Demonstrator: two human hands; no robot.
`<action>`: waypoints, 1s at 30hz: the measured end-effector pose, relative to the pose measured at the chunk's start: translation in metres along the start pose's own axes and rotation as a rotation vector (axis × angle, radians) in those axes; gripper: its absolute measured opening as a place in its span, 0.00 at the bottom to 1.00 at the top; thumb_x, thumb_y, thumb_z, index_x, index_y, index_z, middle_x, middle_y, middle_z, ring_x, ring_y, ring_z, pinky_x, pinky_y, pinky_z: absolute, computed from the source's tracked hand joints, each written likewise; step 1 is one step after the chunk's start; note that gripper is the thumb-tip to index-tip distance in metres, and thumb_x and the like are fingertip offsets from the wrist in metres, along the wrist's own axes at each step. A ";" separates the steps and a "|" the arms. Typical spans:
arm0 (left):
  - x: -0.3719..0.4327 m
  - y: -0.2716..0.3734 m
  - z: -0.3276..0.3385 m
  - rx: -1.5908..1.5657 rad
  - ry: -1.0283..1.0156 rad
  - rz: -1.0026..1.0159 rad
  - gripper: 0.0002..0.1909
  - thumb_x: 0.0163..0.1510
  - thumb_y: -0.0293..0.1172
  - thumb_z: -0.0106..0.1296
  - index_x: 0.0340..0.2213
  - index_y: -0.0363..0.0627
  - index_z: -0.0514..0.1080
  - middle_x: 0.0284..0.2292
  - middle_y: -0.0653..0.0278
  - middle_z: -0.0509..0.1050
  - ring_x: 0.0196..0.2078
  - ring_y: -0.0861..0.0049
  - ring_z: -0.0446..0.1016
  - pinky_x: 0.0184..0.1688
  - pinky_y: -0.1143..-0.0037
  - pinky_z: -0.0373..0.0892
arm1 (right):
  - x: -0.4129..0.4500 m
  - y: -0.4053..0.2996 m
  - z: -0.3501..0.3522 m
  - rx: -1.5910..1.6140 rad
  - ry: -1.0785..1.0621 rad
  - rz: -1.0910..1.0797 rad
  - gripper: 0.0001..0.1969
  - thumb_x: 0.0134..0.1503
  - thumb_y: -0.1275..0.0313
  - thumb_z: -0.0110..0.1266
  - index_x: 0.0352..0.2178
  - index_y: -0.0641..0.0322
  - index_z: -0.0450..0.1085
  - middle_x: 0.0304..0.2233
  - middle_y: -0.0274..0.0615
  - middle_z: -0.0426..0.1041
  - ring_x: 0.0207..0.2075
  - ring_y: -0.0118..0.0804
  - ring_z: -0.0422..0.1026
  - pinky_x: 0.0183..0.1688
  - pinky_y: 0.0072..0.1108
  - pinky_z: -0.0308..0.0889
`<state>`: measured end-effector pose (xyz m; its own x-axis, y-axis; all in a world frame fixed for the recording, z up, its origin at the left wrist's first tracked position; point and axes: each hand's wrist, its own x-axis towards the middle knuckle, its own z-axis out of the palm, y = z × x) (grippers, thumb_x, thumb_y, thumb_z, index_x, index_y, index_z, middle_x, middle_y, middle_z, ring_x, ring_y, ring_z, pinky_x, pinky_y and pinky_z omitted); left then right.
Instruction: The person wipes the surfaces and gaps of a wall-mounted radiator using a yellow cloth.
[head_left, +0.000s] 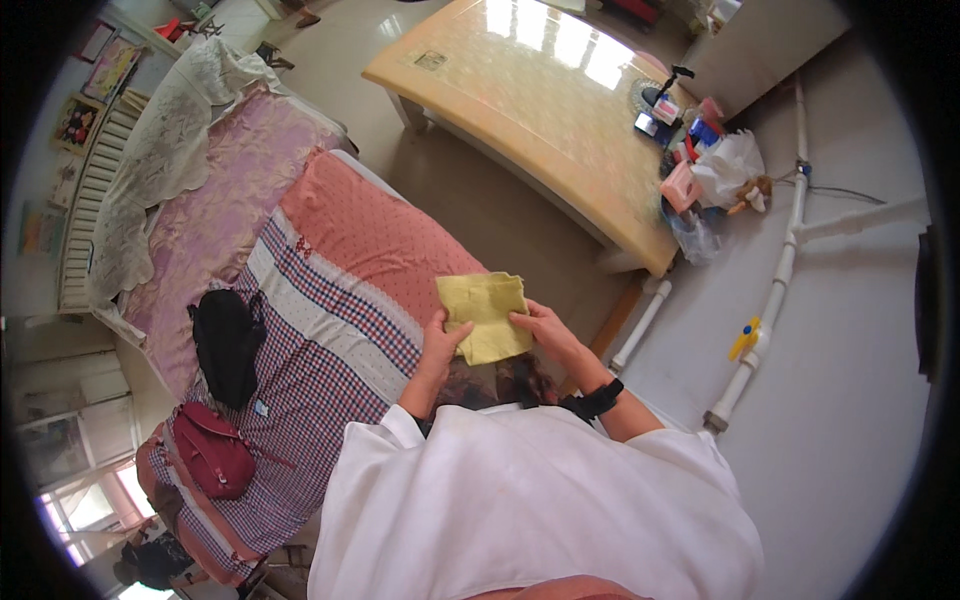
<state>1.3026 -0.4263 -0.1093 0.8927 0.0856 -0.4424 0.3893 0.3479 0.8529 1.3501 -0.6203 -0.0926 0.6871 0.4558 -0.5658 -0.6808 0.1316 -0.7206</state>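
Note:
A small yellow cloth (486, 315), roughly square with a slightly uneven top edge, is stretched flat in front of my body. My left hand (441, 349) grips its left side, the thumb lying on the cloth's face. On the right side, my right hand (553, 334) pinches the edge with the thumb on top; the fingers behind the cloth are hidden. A black band (600, 399) circles my right forearm. Below the cloth, dark patterned clothing (465, 390) shows over my lap.
To my left spreads a sofa or bed with a checked cover (300, 375), bearing a black bag (225, 349) and a maroon backpack (214, 454). Ahead stands a glossy table (510, 97) with a white plastic bag (731, 169) at its right end. White pipes (784, 277) run along the right wall.

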 end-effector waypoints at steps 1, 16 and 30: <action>0.002 0.000 0.008 0.002 0.006 0.005 0.19 0.44 0.22 0.50 0.40 0.35 0.62 0.37 0.61 0.68 0.38 0.78 0.68 0.40 0.80 0.64 | -0.002 -0.005 -0.004 -0.037 0.034 0.074 0.18 0.51 0.73 0.46 0.45 0.63 0.60 0.37 0.33 0.67 0.37 0.23 0.66 0.39 0.16 0.62; 0.049 0.069 0.069 1.080 -0.449 0.552 0.13 0.39 0.20 0.46 0.29 0.50 0.72 0.38 0.64 0.66 0.36 0.73 0.70 0.37 0.79 0.67 | -0.008 -0.039 -0.030 0.290 0.078 0.045 0.22 0.51 0.65 0.48 0.46 0.60 0.57 0.40 0.36 0.66 0.40 0.28 0.66 0.42 0.20 0.62; 0.083 0.038 0.134 0.474 -0.789 -0.190 0.09 0.49 0.27 0.46 0.32 0.35 0.67 0.28 0.67 0.70 0.30 0.85 0.67 0.32 0.84 0.64 | -0.076 -0.045 -0.059 -0.051 0.595 -0.397 0.14 0.45 0.70 0.53 0.36 0.61 0.67 0.30 0.33 0.71 0.32 0.23 0.67 0.37 0.17 0.62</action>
<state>1.4219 -0.5305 -0.0764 0.6332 -0.6518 -0.4175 0.4409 -0.1397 0.8866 1.3431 -0.7127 -0.0410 0.9125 -0.1770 -0.3689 -0.3477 0.1397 -0.9271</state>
